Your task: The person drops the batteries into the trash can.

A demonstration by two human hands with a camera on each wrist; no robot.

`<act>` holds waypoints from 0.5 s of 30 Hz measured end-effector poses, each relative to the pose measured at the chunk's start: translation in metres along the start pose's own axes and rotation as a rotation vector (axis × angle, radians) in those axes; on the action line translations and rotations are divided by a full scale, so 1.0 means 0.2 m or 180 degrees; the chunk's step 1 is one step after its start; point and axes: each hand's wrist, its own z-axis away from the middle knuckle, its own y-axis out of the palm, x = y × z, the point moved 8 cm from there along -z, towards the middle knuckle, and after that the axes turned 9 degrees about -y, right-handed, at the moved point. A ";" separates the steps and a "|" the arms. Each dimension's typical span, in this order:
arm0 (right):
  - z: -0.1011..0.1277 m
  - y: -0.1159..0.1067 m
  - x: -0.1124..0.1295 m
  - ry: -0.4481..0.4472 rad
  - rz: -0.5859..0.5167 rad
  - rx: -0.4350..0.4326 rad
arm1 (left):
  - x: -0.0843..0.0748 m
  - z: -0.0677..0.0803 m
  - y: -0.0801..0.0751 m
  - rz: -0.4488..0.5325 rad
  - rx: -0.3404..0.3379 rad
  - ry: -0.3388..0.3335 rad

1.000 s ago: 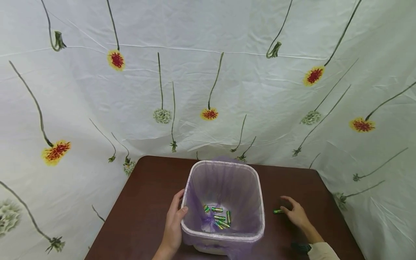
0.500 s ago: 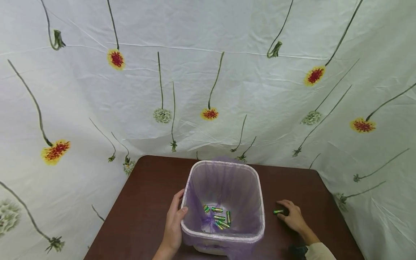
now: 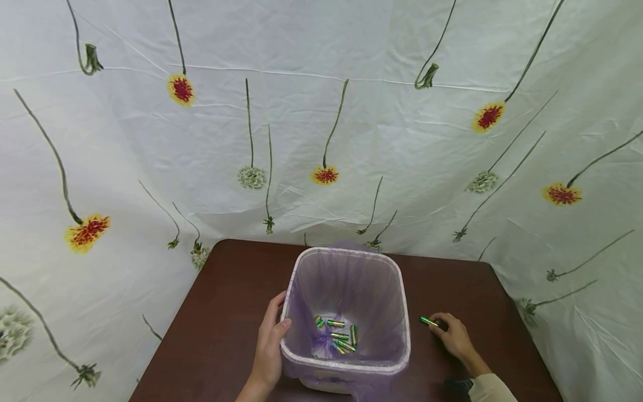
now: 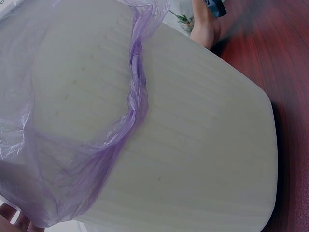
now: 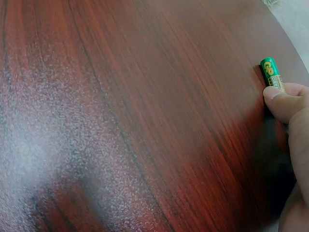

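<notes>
A white bin [image 3: 346, 366] lined with a thin purple plastic bag [image 4: 136, 92] stands upright on the table. My left hand [image 3: 268, 347] holds its left rim, thumb over the edge and the other fingers mostly hidden along the outer wall. Several green and gold batteries [image 3: 339, 336] lie on the bottom of the bin. To the right of the bin, my right hand [image 3: 458, 338] pinches a single green and gold battery [image 5: 271, 72] between thumb and fingers. One end of that battery sticks out from the fingertips, toward the bin.
The dark red-brown wooden table [image 3: 226, 301] has a rounded far edge. Behind it and along both sides hangs a white cloth [image 3: 392, 128] printed with flowers. Bare tabletop lies between the right hand and the bin.
My right hand has closed on the battery on the table; the battery has turned and shifted slightly. My left hand and the bin have stayed in place.
</notes>
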 end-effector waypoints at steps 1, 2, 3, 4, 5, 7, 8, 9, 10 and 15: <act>0.00 0.00 0.00 -0.0002 -0.0007 0.0009 | 0.00 0.00 0.00 0.0000 0.0003 -0.0001; 0.00 0.00 0.00 -0.0012 -0.0001 0.0018 | 0.00 0.00 0.00 -0.0005 0.0000 -0.0002; 0.00 0.00 0.00 -0.0004 -0.0010 0.0034 | 0.00 0.00 0.00 -0.0007 0.0000 -0.0005; 0.00 0.00 0.00 0.0005 -0.0004 0.0051 | 0.00 0.00 0.00 -0.0006 0.0000 -0.0005; 0.00 0.00 0.00 0.0015 -0.0011 0.0047 | 0.00 0.00 0.00 -0.0009 -0.0003 -0.0006; 0.00 -0.01 0.00 0.0030 -0.0005 0.0050 | 0.00 0.00 0.00 -0.0003 0.0000 -0.0003; 0.00 -0.01 0.00 0.0031 0.0008 0.0033 | 0.00 0.00 0.00 -0.0001 0.0006 0.0002; 0.00 -0.02 0.00 0.0033 0.0001 0.0006 | 0.00 0.00 0.00 -0.0001 0.0009 0.0005; 0.00 -0.02 0.00 0.0012 0.0008 -0.0035 | 0.00 0.00 0.00 0.0002 0.0014 0.0011; 0.00 -0.08 0.03 -0.0162 -0.0015 -0.0243 | 0.00 0.00 0.00 0.0005 0.0013 0.0003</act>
